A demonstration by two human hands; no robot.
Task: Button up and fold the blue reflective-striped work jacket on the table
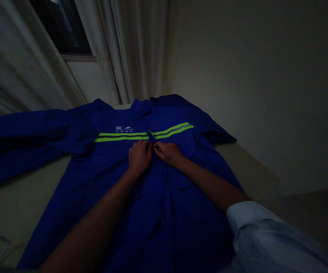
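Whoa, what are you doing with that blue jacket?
A person is working at the front of the jacket, which lies spread out. The left hand and right hand pinch the cloth at its middle opening, close together, just below the bright stripe.

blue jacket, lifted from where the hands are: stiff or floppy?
Probably floppy: the blue jacket lies spread with soft wrinkles, and the sleeve at picture left looks limp. It would likely sag around the grip, since the left hand and right hand meet only at its front. Rolling seems unlikely, given how flat it lies.
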